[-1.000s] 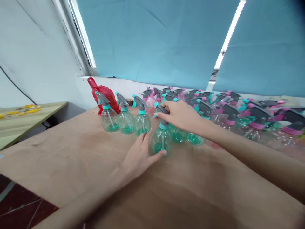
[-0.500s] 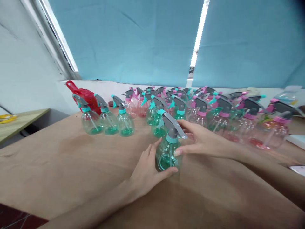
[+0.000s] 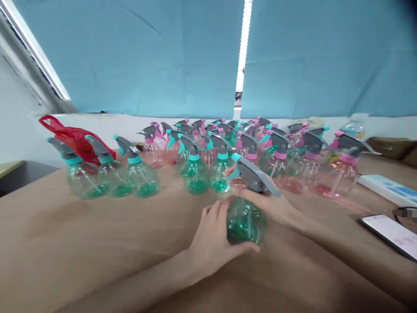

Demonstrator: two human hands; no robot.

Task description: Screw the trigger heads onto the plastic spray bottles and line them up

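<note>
**Green spray bottle held in both hands**

The green spray bottle (image 3: 246, 219) stands mid-table, in front of the crowd of bottles (image 3: 260, 152) along the far edge. The left hand (image 3: 213, 237) wraps its round body, thumb pressed beneath; the right hand (image 3: 276, 208) closes around the neck behind the grey trigger head (image 3: 256, 178). Best to steady the body firmly while working the head.

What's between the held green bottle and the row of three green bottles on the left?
Bare brown tabletop, seen in the head view. Nothing stands between the held bottle and the three-bottle row; only the left hand wraps the held bottle's near side.
</note>
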